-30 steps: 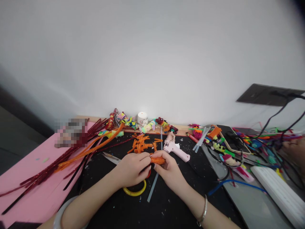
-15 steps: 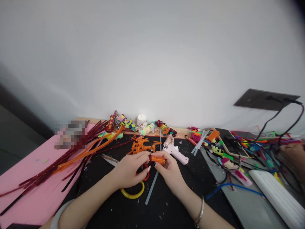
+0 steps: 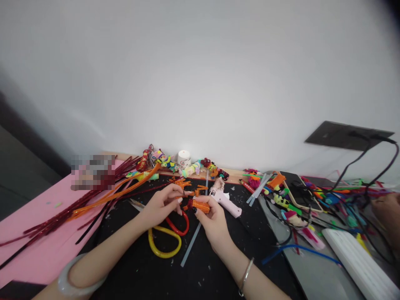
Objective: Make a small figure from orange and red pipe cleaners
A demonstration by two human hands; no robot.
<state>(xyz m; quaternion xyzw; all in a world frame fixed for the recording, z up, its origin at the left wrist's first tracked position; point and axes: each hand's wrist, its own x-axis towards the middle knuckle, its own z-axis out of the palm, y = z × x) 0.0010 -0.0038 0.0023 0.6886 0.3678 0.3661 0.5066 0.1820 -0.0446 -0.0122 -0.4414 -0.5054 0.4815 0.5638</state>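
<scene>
My right hand (image 3: 214, 225) is closed on a short bundle of orange pipe cleaner pieces (image 3: 201, 206) with a dark red band round its left end. My left hand (image 3: 163, 206) is apart from the bundle, index finger stretched toward loose cut orange pieces (image 3: 182, 183) and thumb below; I see nothing held in it. Under and in front of it lie scissors (image 3: 165, 253) with a yellow and a red handle loop, the blade tips showing left of the hand. A pale pink glue gun (image 3: 229, 203) rests just beyond my right hand. A translucent glue stick (image 3: 191, 245) lies between my wrists.
Long dark red and orange pipe cleaners (image 3: 93, 199) spread over the pink surface at left. A white paper cup (image 3: 184, 158) and small colourful figures (image 3: 190, 169) line the wall. At right are a white power strip (image 3: 356, 258), cables, coloured pipe cleaners and another person's hand (image 3: 387, 212).
My left hand has let go of the banded orange bundle and moved left and up toward the loose pieces. The bundle stays in my right hand. More of the scissor handles shows.
</scene>
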